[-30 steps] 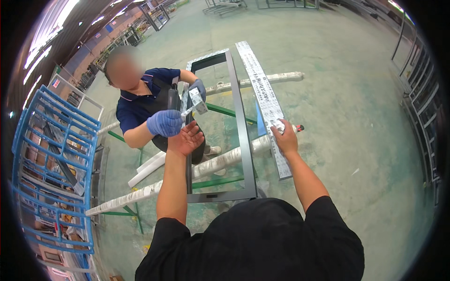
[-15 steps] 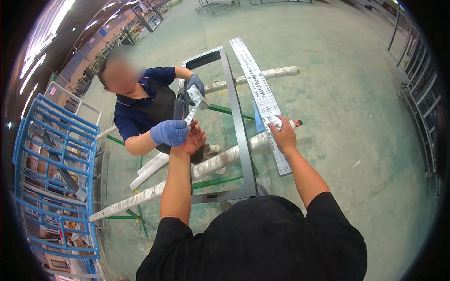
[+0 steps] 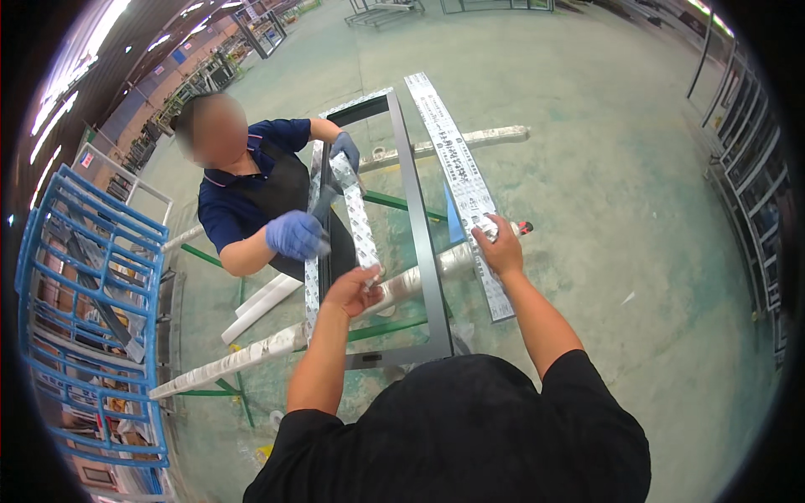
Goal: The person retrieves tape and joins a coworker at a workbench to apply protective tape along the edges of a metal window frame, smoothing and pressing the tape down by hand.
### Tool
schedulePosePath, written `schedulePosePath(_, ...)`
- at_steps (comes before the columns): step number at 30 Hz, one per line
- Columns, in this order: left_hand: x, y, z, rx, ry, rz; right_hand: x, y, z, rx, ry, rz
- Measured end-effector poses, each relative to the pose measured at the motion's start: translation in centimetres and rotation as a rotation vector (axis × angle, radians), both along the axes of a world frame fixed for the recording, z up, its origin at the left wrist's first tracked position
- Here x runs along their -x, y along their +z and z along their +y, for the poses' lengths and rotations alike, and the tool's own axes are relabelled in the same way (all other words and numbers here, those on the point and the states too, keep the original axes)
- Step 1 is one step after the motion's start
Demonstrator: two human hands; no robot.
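Note:
My left hand (image 3: 352, 291) pinches the lower end of a strip of printed protective film (image 3: 359, 225). The strip stretches over the opening of a dark metal frame (image 3: 423, 235). Its upper end is at the gloved hand (image 3: 345, 151) of a co-worker. The co-worker's other gloved hand (image 3: 295, 235) is closed around a dark-handled tool (image 3: 323, 204). My right hand (image 3: 501, 245) is closed over the edge of a long profile (image 3: 453, 155) covered in similar printed film, right of the frame. A little crumpled film seems to show at its fingertips.
Frame and profile lie across two wrapped support bars (image 3: 251, 356) on green legs. A blue rack (image 3: 92, 335) stands at the left, metal racks (image 3: 746, 176) at the right. White tubes (image 3: 262, 308) lie on the floor, and a red-and-black object (image 3: 526, 227) sits at a bar's end.
My left hand has moved down and right, away from the co-worker's glove, and the film strip now stretches out straight. The co-worker's tool has tilted. My right hand stays on the profile.

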State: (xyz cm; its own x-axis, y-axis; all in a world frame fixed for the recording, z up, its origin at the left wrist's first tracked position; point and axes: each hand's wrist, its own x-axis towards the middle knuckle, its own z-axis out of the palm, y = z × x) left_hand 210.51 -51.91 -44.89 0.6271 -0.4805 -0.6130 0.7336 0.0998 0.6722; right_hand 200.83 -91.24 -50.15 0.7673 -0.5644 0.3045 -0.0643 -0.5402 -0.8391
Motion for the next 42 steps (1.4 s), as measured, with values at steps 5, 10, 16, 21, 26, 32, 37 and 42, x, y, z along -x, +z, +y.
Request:
schedulePosePath(5,4.5,-2.5,-2.0,-0.051,0.044,0.046,0.0,-0.5,0.1,0.095,0.043,-0.192)
schedulePosePath(10,7.1,-2.0,-3.9,-0.07,-0.025,-0.029,0.0,-2.5,-1.7,0.029,0.1,-0.382)
schedulePosePath(16,8.7,-1.9,-4.7,-0.143,0.0,-0.126,3.9,-0.3,2.6,-0.384,0.233,-0.123)
schedulePosePath(21,8.6,-3.0,-5.0,-0.162,0.009,-0.216,6.7,2.2,8.2,-0.678,0.68,0.49)
schedulePosePath(26,9.4,-3.1,-5.9,-0.215,-0.022,-0.233,6.2,2.0,11.1,-0.673,0.611,0.665)
schedulePosePath(32,10.6,-3.7,-6.1,-0.106,0.055,-0.265,6.3,0.9,11.1,-0.544,0.754,0.746)
schedulePosePath(37,10.9,-1.4,-5.7,-0.171,0.08,-0.33,7.7,2.7,12.1,-1.116,0.834,0.665)
schedulePosePath(42,12.1,-2.6,-6.0,-0.1,0.01,-0.361,7.4,2.0,12.2,-0.916,0.859,0.686)
